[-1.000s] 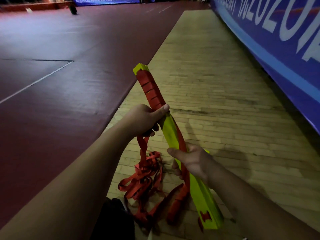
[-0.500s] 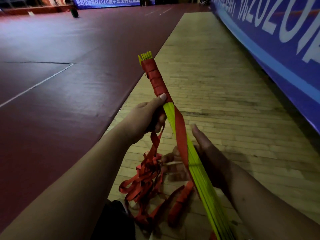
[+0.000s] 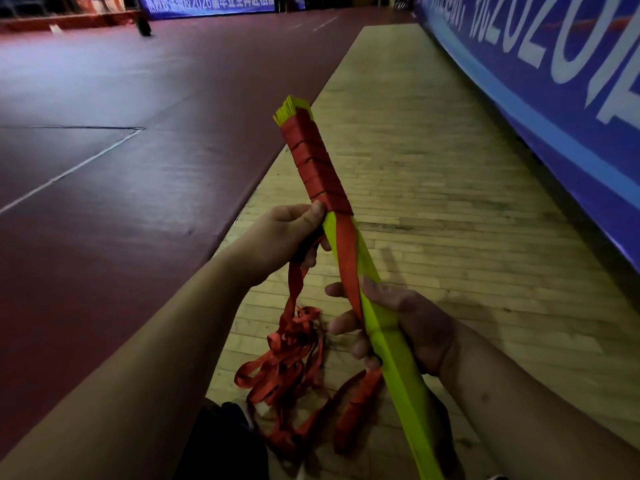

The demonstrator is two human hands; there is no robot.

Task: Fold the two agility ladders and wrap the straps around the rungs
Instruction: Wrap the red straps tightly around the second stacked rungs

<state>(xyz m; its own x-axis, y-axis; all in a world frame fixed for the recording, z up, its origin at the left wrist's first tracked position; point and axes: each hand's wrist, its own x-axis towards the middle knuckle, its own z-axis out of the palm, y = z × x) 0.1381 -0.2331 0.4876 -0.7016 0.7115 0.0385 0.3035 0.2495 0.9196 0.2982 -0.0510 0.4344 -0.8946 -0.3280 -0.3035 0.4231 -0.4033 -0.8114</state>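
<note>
Two hands on the rung bundle [image 3: 388, 341]: my left hand [image 3: 284, 237] grips just under the wound strap [image 3: 317, 168], my right hand [image 3: 405, 327] curls round it lower, nearer me. Long axis points away, tilted up-left. Loose strap [image 3: 287, 362] hangs below the left hand onto the floor [image 3: 450, 202].

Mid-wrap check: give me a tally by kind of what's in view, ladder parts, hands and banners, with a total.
yellow rung bundle: 1
loose red strap heap: 1
hands: 2, left hand and right hand
blue banners: 2, right banner and far banner
Total: 6
</note>
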